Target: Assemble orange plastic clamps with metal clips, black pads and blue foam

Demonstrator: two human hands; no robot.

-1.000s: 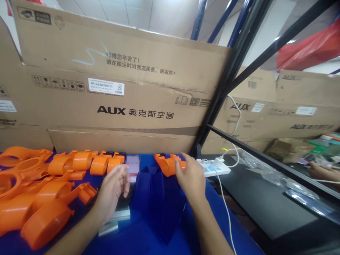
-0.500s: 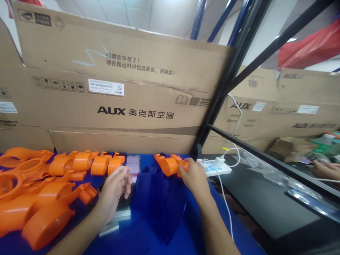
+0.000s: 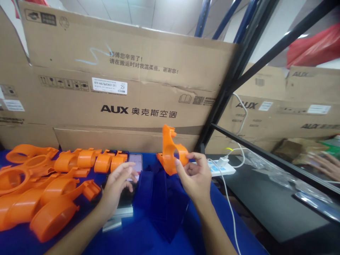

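Raised over the right part of the blue tabletop, an orange plastic ring with a side arm (image 3: 168, 152) is held upright in my right hand (image 3: 196, 173), thumb on its near side. Another orange piece (image 3: 160, 158) shows partly behind it. My left hand (image 3: 118, 187) has loosely bent fingers apart and holds nothing. It hovers just in front of a phone (image 3: 136, 163) with a lit screen. Dark blue flat pieces (image 3: 159, 198) lie between my hands. Left of my left hand, several orange rings (image 3: 54, 219) lie in a pile, with a row of smaller-looking ones (image 3: 103, 161) behind.
A large cardboard sheet (image 3: 138, 88) stands along the back. On the right are a black metal frame (image 3: 225, 92), a white power strip (image 3: 223, 169) and its cable (image 3: 231, 212). Another person's hand (image 3: 325, 164) is over the black table (image 3: 265, 198) at far right.
My right hand has lifted the orange ring from the table and turned it upright. The left hand's fingers have spread slightly toward the phone. The view has shifted a little.
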